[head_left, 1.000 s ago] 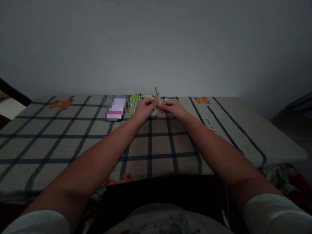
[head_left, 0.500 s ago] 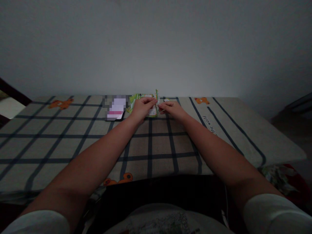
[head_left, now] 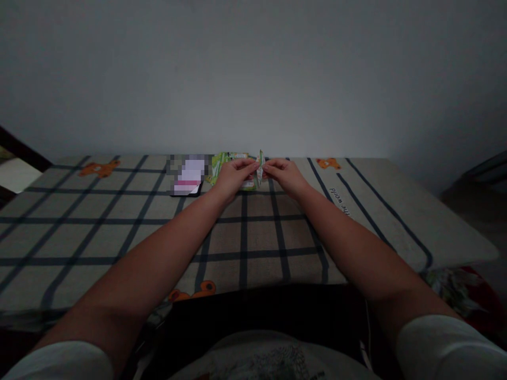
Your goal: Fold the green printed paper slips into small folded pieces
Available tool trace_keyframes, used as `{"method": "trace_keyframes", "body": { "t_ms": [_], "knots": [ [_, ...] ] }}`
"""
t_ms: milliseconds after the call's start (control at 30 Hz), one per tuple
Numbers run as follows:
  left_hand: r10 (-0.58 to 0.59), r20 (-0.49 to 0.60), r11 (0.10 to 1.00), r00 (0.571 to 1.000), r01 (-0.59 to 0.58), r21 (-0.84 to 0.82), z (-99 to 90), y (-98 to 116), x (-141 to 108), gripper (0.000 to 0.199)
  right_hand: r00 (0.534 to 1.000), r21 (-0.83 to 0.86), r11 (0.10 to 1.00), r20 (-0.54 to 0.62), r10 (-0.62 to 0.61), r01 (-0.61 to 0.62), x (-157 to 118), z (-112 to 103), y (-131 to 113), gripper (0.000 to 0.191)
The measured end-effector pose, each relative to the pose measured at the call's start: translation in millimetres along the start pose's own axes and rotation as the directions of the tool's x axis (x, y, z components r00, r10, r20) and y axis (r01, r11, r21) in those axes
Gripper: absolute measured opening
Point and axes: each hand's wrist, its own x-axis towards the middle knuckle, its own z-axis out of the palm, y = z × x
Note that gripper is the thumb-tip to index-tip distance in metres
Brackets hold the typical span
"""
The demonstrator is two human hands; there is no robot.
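A small green and white packet [head_left: 260, 164] stands upright between my hands near the back of the table. My left hand [head_left: 234, 177] pinches its left side between thumb and fingers. From the other side, my right hand [head_left: 285, 175] pinches the packet too, its fingers curled and the fingertips close to those of the left. Behind and beside my left hand lies a larger green printed bag [head_left: 221, 163], partly covered by that hand. The print on both is too small to read.
A phone [head_left: 189, 177] with a lit, blurred screen lies left of the green bag. The table wears a checked cloth [head_left: 261, 232] with bear prints. A pale wall [head_left: 253, 79] rises right behind it. A dark chair part [head_left: 24, 150] is at the far left.
My right hand has shifted slightly right and up. The small packet has moved a little right, and its top has dropped slightly. The phone has stayed put.
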Motion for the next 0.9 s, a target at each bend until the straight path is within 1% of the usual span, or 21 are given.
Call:
{"method": "trace_keyframes", "body": {
  "t_ms": [133,200,333,433,533,633,733,900],
  "knots": [
    [0.022,0.0,1.0,1.0,-0.022,0.02,-2.3,0.2,2.7,0.032,0.999,0.056,0.997,0.007,0.046,-0.047,-0.7,3.7,1.7,0.034],
    [0.042,-0.013,0.998,0.999,-0.041,0.046,-2.5,0.9,2.9,0.03,0.999,0.074,0.996,-0.001,0.043,-0.043,-1.1,4.9,1.4,0.037],
    [0.047,-0.037,0.995,0.998,-0.044,0.091,-0.5,1.3,1.4,0.029,1.0,0.01,1.0,-0.016,0.006,-0.006,-1.2,4.1,-1.5,0.037],
    [0.032,-0.019,0.998,0.999,-0.031,0.048,1.7,1.3,-0.7,0.035,0.999,-0.006,1.0,-0.043,-0.009,0.008,-0.3,2.5,-2.4,0.037],
    [0.016,0.006,0.999,1.0,-0.016,-0.036,3.1,1.8,-2.4,0.039,0.998,0.045,0.999,-0.068,-0.002,0.005,0.6,2.3,-1.4,0.04],
    [0.003,-0.004,0.996,1.0,-0.003,-0.085,3.5,2.3,-2.6,0.036,0.996,0.077,0.997,-0.087,0.0,0.007,0.1,3.4,-1.3,0.045],
    [0.019,-0.033,0.998,0.999,-0.021,-0.066,3.3,3.5,-2.7,0.033,0.996,0.075,0.997,-0.086,0.004,0.003,-0.7,4.3,-2.7,0.048],
    [0.061,-0.016,0.998,0.998,-0.062,-0.027,3.2,5.9,-4.7,0.032,0.999,0.06,0.998,-0.05,-0.007,0.01,-0.7,3.9,-4.1,0.04]
  ]
}}
